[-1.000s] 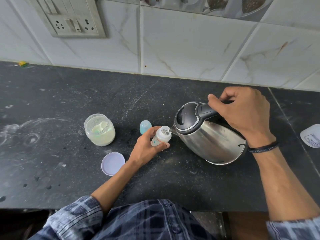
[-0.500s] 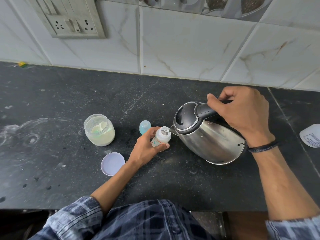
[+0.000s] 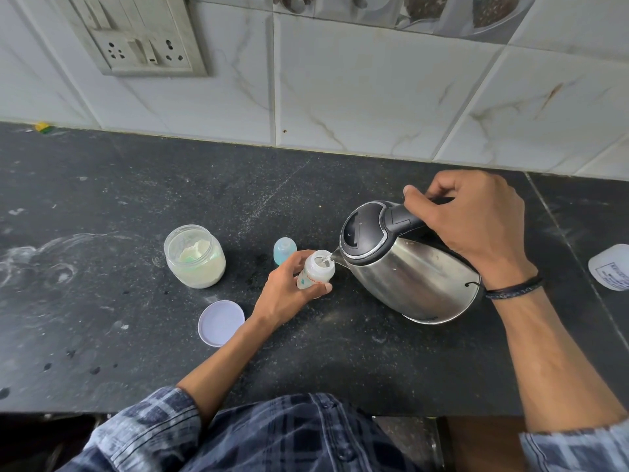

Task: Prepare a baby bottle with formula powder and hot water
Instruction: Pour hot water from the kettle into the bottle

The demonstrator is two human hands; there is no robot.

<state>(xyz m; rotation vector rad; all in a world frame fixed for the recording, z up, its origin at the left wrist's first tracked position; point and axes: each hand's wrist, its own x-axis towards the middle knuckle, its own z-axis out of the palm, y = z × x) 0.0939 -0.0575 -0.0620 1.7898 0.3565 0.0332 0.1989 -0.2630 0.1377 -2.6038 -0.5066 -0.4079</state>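
So, head view: the left hand (image 3: 289, 291) is wrapped around a small white plastic baby bottle (image 3: 315, 274) with printed markings, holding it tilted slightly just above the dark speckled stone surface (image 3: 136, 335). The right hand (image 3: 476, 226) grips the black handle of a stainless steel electric kettle (image 3: 408, 267), which is tipped left so its spout sits right at the bottle's open mouth, and a thin trickle of water shows there. Left of the bottle stands a clear plastic jar of pale formula powder (image 3: 194, 257), open, with its round white lid (image 3: 221, 322) lying flat nearer the person. A little translucent blue cap (image 3: 284, 250) stands just behind the left hand. A white labelled container (image 3: 611, 270) pokes in at the right edge.
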